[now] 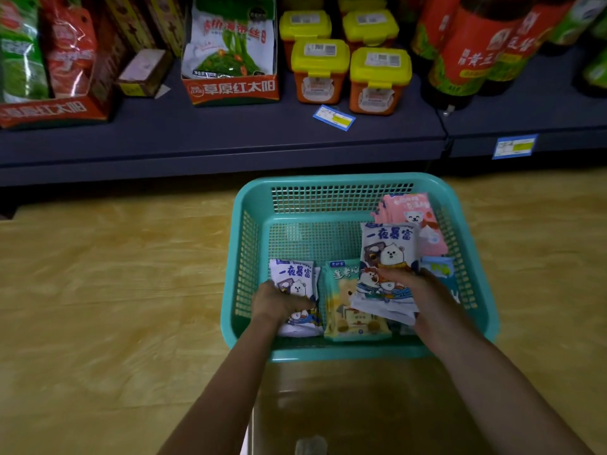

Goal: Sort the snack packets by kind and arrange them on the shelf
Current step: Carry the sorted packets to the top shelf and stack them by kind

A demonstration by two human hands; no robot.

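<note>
A teal plastic basket stands on the floor below the shelf. My left hand grips a white-and-blue bear snack packet at the basket's near left. My right hand holds a stack of the same white-and-blue packets, lifted and tilted over the basket's right side. Between the hands lies a green-and-yellow bear packet. Pink packets lean in the far right corner. A light blue packet shows behind my right hand.
The dark shelf holds red display boxes with seaweed bags, yellow-lidded orange tubs and red-labelled bottles. A price tag lies on the shelf board. The wooden floor surrounds the basket.
</note>
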